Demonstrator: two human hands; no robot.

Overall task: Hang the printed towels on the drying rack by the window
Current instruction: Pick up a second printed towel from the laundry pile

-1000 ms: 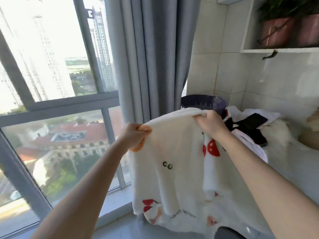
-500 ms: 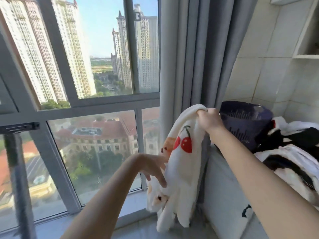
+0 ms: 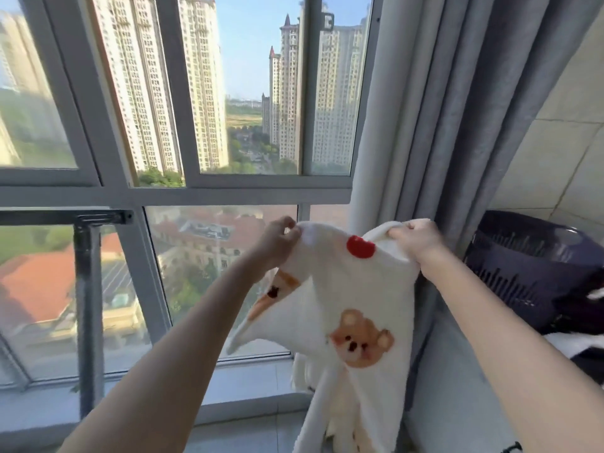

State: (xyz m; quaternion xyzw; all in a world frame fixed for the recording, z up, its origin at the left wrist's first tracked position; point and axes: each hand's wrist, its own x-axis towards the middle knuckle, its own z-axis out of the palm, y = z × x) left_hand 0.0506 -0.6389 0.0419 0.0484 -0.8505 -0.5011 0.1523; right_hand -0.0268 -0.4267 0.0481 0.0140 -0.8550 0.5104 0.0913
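A person holds a white printed towel [image 3: 346, 308] up by its top edge in front of a tall window [image 3: 209, 191], both bare arms stretched forward. The left hand [image 3: 277, 243] pinches one upper corner between fingertips and thumb; the right hand [image 3: 415, 238] is closed in a fist around the bunched opposite corner. Between the two hands the top hem sags slightly, and the cloth hangs down in loose folds toward the floor, showing a red spot near the hem and brown bear faces lower down. The towel is in the air, just in front of the grey curtain [image 3: 457, 109] that falls along the window's right edge, and touches no rail. At the left edge of the view stands the dark metal drying rack [image 3: 86, 289], an upright post joined to a horizontal bar, well apart from the towel and bare. To the right, beyond the right forearm, a dark purple laundry basket [image 3: 536, 273] sits against the tiled wall [image 3: 562, 152], with black and white laundry [image 3: 581, 338] beside it. Tower blocks and red roofs fill the glass.
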